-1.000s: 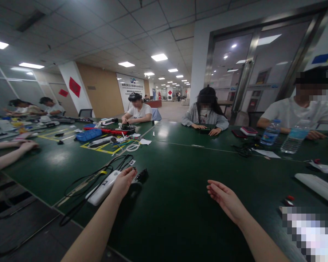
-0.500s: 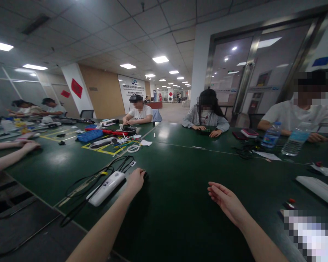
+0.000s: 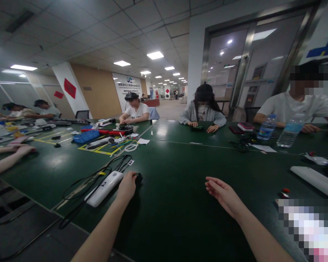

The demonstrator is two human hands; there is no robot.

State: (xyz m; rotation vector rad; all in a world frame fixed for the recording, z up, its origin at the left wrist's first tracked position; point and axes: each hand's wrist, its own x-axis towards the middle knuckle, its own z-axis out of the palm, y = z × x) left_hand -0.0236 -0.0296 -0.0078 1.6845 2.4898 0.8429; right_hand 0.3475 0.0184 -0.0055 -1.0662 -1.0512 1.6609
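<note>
My left hand [image 3: 127,186] is closed on a small black object [image 3: 138,178] just above the green table. Only part of that object shows past the fingertips, and its kind cannot be made out. To the left of this hand lies a white power strip [image 3: 104,188] marked "2", with black cables [image 3: 98,177] looped around it. My right hand [image 3: 223,194] hovers over the table, palm turned inward. Its fingers are stretched out and slightly bent, with nothing seen in them.
A blue basket [image 3: 86,136], loose wires and a white cable coil [image 3: 131,147] lie at the back left. Two water bottles [image 3: 267,127] stand at the back right. A white bar-shaped object [image 3: 314,181] lies at right. Several people sit around the table [image 3: 175,218].
My left hand has shifted a little left and nearer to me, and more of the black object shows. My right hand keeps nearly the same pose. The view has tilted slightly.
</note>
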